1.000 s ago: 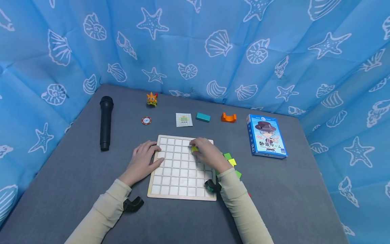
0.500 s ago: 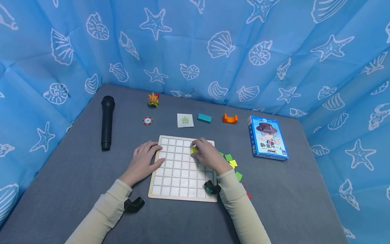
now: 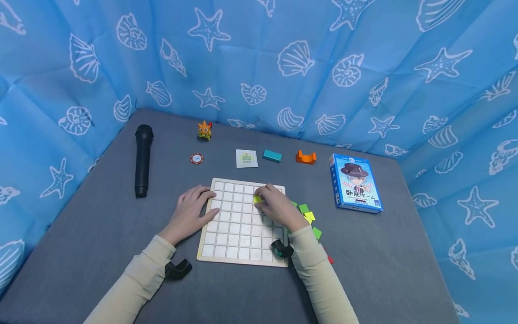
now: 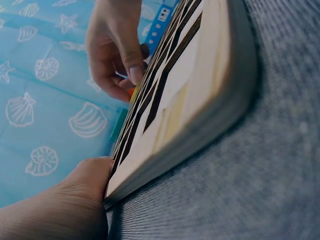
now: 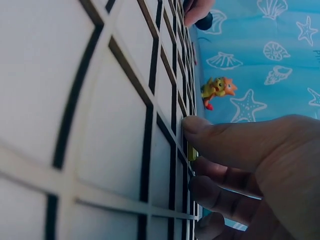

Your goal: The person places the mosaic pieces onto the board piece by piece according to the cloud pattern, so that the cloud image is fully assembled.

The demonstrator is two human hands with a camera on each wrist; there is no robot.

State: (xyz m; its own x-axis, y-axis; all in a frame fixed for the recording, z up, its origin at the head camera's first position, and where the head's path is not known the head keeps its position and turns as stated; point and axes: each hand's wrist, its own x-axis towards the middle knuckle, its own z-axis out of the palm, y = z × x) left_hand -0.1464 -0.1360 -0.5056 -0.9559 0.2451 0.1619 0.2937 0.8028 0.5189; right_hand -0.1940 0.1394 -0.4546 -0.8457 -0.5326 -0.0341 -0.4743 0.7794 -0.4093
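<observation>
A square wooden board with a grid of white cells lies on the table. Along its left edge rests the left hand, its fingers spread and the thumb touching the border cells. Over the upper right part of the board, the right hand pinches a small yellow tile between thumb and fingers at one cell. Only a sliver of that yellow tile shows in the right wrist view, below the thumb. Loose green tiles and yellow tiles lie right of the board, partly hidden by the right forearm.
Behind the board are a poker chip, a pattern card, a teal block, an orange arch block and a toy figure. A black microphone lies left, a blue game box right. Red pieces lie beside the right sleeve.
The head view has shifted slightly. The right hand keeps hold of the yellow tile at about the same cell, and the left hand stays on the board's left edge.
</observation>
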